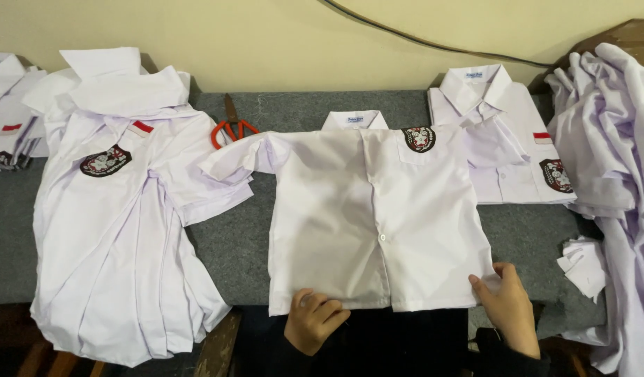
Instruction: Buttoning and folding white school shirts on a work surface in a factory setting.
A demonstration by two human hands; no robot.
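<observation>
A white short-sleeved shirt (378,216) lies spread face up on the grey table (245,244), collar toward the wall, a dark round badge on its chest pocket. My left hand (313,321) curls over the shirt's bottom hem near its left corner. My right hand (507,304) pinches the hem at the right bottom corner. The shirt's left sleeve stretches out toward a pair of orange-handled scissors (231,126).
A stack of unfolded white shirts (119,223) lies at the left, draping over the table's front edge. A folded shirt (507,139) sits at the back right. A heap of white shirts (615,160) fills the right side. A dark cable (433,43) runs along the wall.
</observation>
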